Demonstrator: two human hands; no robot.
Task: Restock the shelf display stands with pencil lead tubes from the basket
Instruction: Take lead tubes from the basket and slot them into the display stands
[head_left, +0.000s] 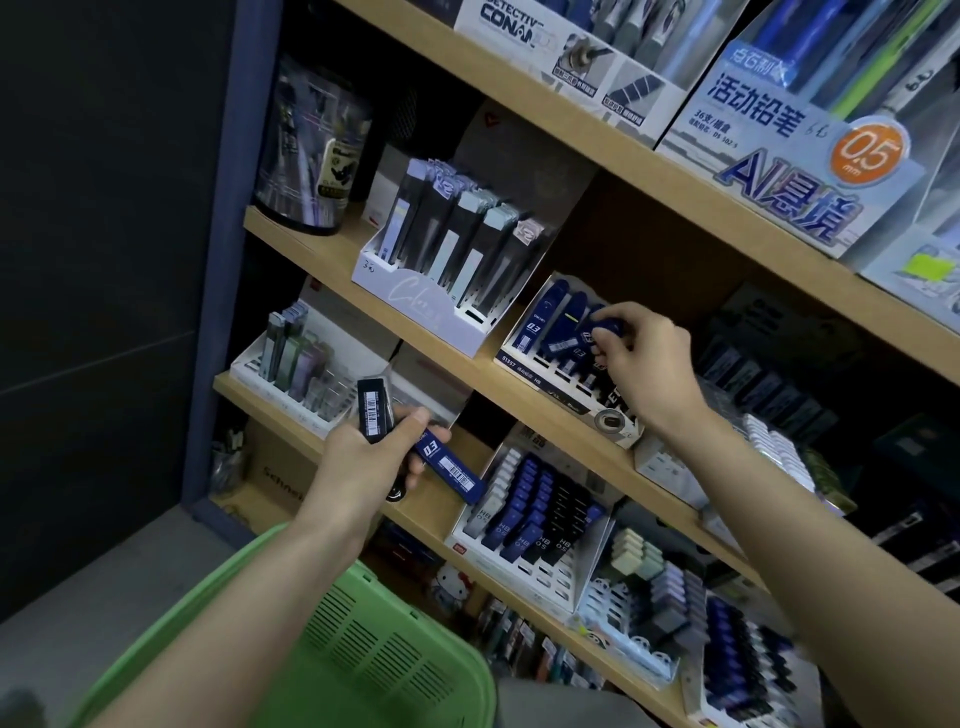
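My left hand (370, 457) grips two lead tubes in front of the shelves: a black one (373, 410) with a barcode sticking up, and a blue one (450, 466) marked 0.3 pointing right. At the white display stand (576, 396) on the middle shelf, my right hand (644, 361) pinches another blue tube (597, 328). That stand holds a few blue 0.3 tubes (544, 322) in its left slots. The green basket (363, 644) hangs low under my left forearm.
A tall white stand of dark lead cases (447, 260) sits left of the blue-tube stand. Below are a stand of grey tubes (291, 358) and one of blue and black HB tubes (535, 509). Pencil boxes fill the top shelf (779, 156).
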